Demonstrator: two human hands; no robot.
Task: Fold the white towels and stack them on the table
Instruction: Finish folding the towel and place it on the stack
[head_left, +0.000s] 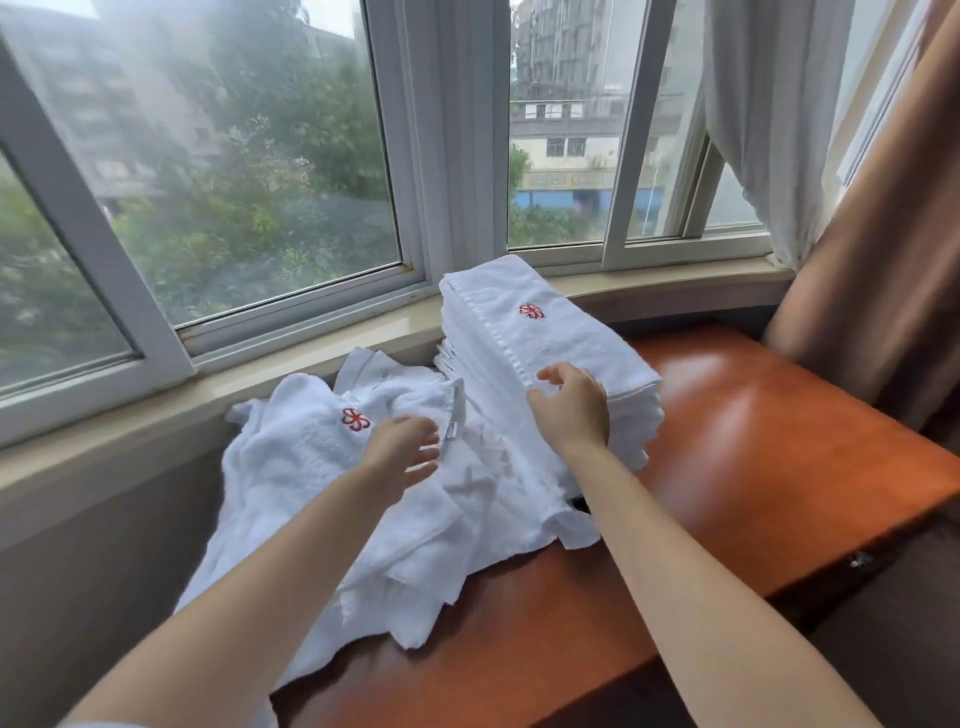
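Forearms reach in from six o'clock over the orange-brown surface (753, 441). Loose white towels (322, 493) sprawl at nine o'clock, spilling off its near-left edge; they could slide off if tugged. At twelve o'clock the tall folded stack (524, 343) leans on the window sill (311, 358); a sideways nudge might topple it. The right hand (574, 405) rests on its top corner, fingers loosely curled, pinching nothing visible. The left hand (402, 449) hovers, fingers spread, over the loose heap.
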